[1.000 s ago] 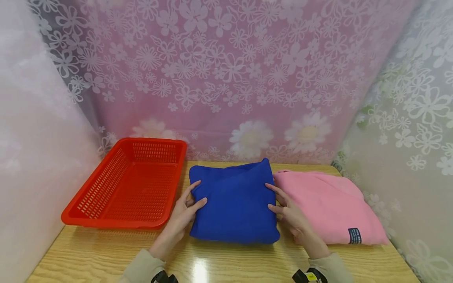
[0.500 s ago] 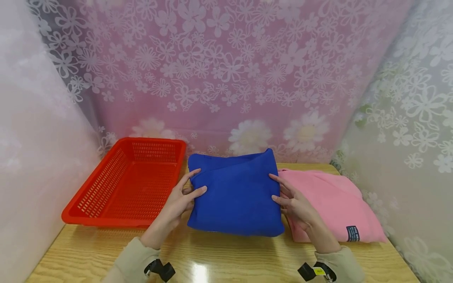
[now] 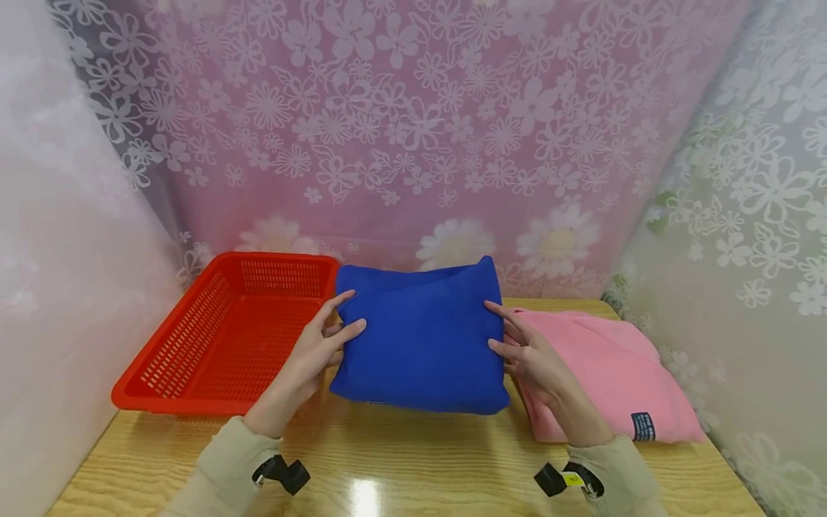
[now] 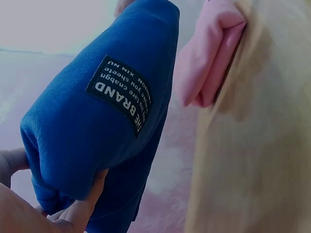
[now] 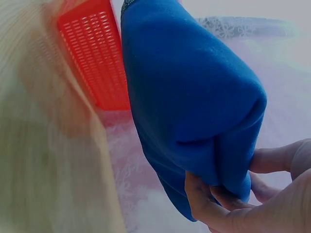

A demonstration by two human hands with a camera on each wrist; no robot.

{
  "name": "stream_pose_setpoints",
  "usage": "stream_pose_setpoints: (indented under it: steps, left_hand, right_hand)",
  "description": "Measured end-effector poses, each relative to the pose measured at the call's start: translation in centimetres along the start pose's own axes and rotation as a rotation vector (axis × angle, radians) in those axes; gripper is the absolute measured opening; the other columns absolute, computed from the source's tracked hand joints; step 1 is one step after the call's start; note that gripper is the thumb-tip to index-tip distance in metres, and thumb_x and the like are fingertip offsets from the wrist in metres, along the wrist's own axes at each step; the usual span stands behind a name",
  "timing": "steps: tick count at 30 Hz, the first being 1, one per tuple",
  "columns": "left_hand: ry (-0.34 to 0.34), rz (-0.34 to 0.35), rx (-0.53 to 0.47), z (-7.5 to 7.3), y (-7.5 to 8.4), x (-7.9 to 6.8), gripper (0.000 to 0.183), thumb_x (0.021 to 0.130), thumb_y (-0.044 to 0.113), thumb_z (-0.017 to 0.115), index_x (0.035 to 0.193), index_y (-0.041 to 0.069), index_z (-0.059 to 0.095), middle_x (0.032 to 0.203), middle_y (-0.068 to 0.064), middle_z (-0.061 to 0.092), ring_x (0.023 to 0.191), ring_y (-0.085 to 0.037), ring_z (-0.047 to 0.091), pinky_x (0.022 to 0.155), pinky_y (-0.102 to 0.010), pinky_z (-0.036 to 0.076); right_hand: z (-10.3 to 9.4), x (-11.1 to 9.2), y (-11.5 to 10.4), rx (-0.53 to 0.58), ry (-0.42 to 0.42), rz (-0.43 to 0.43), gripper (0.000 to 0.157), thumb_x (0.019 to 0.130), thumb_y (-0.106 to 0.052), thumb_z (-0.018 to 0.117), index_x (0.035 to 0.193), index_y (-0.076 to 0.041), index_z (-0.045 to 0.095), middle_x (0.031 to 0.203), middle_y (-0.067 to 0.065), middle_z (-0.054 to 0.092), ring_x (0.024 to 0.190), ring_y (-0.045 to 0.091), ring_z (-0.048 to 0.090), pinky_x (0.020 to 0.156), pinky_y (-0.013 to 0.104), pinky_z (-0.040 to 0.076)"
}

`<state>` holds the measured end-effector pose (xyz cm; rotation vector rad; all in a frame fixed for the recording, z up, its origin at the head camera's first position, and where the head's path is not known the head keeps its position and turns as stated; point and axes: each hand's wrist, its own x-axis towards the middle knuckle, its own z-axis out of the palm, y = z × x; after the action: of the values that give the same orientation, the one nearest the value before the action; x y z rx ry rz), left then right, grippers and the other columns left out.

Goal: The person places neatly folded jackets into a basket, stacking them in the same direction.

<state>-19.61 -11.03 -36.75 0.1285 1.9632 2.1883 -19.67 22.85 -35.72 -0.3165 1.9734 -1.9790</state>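
Observation:
Held up off the wooden table is a folded blue garment (image 3: 420, 341), thick and soft, its top edge sloping up to a peak at the right corner. A black patch (image 4: 119, 94) with white lettering shows on its lower edge in the left wrist view. My left hand (image 3: 316, 348) grips its left side, thumb on the near face and other fingers partly hidden behind. On the opposite side my right hand (image 3: 533, 355) pinches the layered edge between thumb and fingers. The right wrist view shows those fingers (image 5: 206, 206) wrapped around the folds.
A red plastic basket (image 3: 304, 406) with slotted walls stands on the table (image 3: 400, 467) at the left. A folded pink garment (image 3: 620, 380) with a dark label lies at the right, partly behind my right hand. Floral curtains (image 3: 413, 143) enclose the back and sides.
Both hands have raised the folded blue garment off the table, away from me and then slightly left toward the basket. The basket and pink garment have stayed in place.

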Motion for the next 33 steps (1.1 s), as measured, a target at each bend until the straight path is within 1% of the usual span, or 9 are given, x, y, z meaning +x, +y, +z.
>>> stream_pose_setpoints:
  steps: [11,15,17,19,21,22,24,27,33]
  left_hand:
    - [0.085,0.034,0.107,-6.0,3.9,-0.9,0.066,0.087,0.044,0.059,0.142,0.043,0.024,0.141,-0.009,0.034,0.119,-0.033,0.047,0.088,-0.044,0.047]
    - [0.093,0.055,0.157,-8.8,5.0,-1.9,0.064,0.089,0.042,0.055,0.144,0.041,0.022,0.141,-0.005,0.031,0.106,-0.022,0.052,0.081,-0.037,0.049]
    - [0.116,0.053,0.191,-10.4,5.6,-2.5,0.063,0.089,0.042,0.055,0.143,0.041,0.023,0.113,-0.003,0.047,0.086,-0.012,0.053,0.073,-0.029,0.047]
    - [0.115,0.052,0.215,-12.3,6.0,-3.0,0.061,0.091,0.04,0.054,0.144,0.041,0.023,0.114,-0.003,0.045,0.082,-0.009,0.052,0.073,-0.029,0.047]
    - [0.115,0.055,0.236,-14.2,6.4,-3.4,0.059,0.093,0.038,0.051,0.144,0.041,0.022,0.126,-0.005,0.042,0.095,-0.014,0.052,0.078,-0.033,0.045]
    - [0.112,0.059,0.241,-15.2,6.6,-3.6,0.058,0.094,0.036,0.049,0.144,0.041,0.021,0.137,-0.004,0.037,0.112,-0.019,0.048,0.086,-0.038,0.043]
    - [0.088,0.071,0.228,-17.3,6.8,-3.9,0.056,0.096,0.032,0.045,0.145,0.04,0.018,0.154,0.006,-0.004,0.134,-0.033,0.023,0.09,-0.04,0.043]
    - [0.087,0.078,0.204,-20.0,6.7,-4.3,0.055,0.098,0.028,0.042,0.146,0.039,0.017,0.153,0.01,-0.017,0.137,-0.04,-0.007,0.086,-0.034,0.044]
    - [0.126,-0.003,0.245,-23.8,5.1,-5.0,0.055,0.098,0.033,0.041,0.145,0.041,0.015,0.153,0.005,-0.018,0.134,-0.047,-0.007,0.084,-0.042,0.044]
  right_hand:
    - [6.0,4.1,-2.8,0.034,0.0,-0.077,0.059,0.094,-0.01,0.052,0.144,-0.031,0.028,0.148,0.006,0.024,0.132,0.031,0.033,0.099,0.052,0.035]
    - [8.9,5.8,-3.2,0.06,-0.012,-0.09,0.058,0.094,-0.009,0.051,0.143,-0.033,0.03,0.148,0.005,0.025,0.131,0.031,0.034,0.098,0.052,0.037]
    - [10.5,6.6,-3.3,0.068,-0.02,-0.095,0.058,0.094,-0.008,0.051,0.142,-0.034,0.031,0.146,0.005,0.028,0.129,0.031,0.038,0.096,0.05,0.039]
    - [12.2,7.3,-3.4,0.074,-0.042,-0.105,0.06,0.093,-0.007,0.051,0.142,-0.035,0.03,0.145,0.004,0.029,0.126,0.031,0.041,0.094,0.049,0.041]
    - [13.8,7.8,-3.3,0.084,-0.078,-0.118,0.063,0.093,-0.005,0.051,0.142,-0.036,0.028,0.145,0.003,0.031,0.124,0.031,0.044,0.092,0.047,0.043]
    - [14.7,8.0,-3.3,0.093,-0.1,-0.126,0.064,0.093,-0.004,0.052,0.143,-0.036,0.027,0.145,0.003,0.031,0.123,0.031,0.045,0.092,0.046,0.043]
    - [16.4,8.5,-3.0,0.104,-0.141,-0.148,0.067,0.092,-0.002,0.052,0.143,-0.036,0.025,0.146,0.003,0.03,0.124,0.031,0.045,0.092,0.045,0.044]
    - [18.6,9.4,-2.3,0.111,-0.179,-0.171,0.071,0.09,0.0,0.053,0.144,-0.037,0.024,0.147,0.004,0.029,0.125,0.03,0.044,0.093,0.044,0.044]
    - [21.3,11.4,0.0,-0.005,-0.221,-0.143,0.078,0.088,-0.001,0.057,0.144,-0.041,0.021,0.149,0.002,0.026,0.128,0.028,0.039,0.098,0.042,0.041]
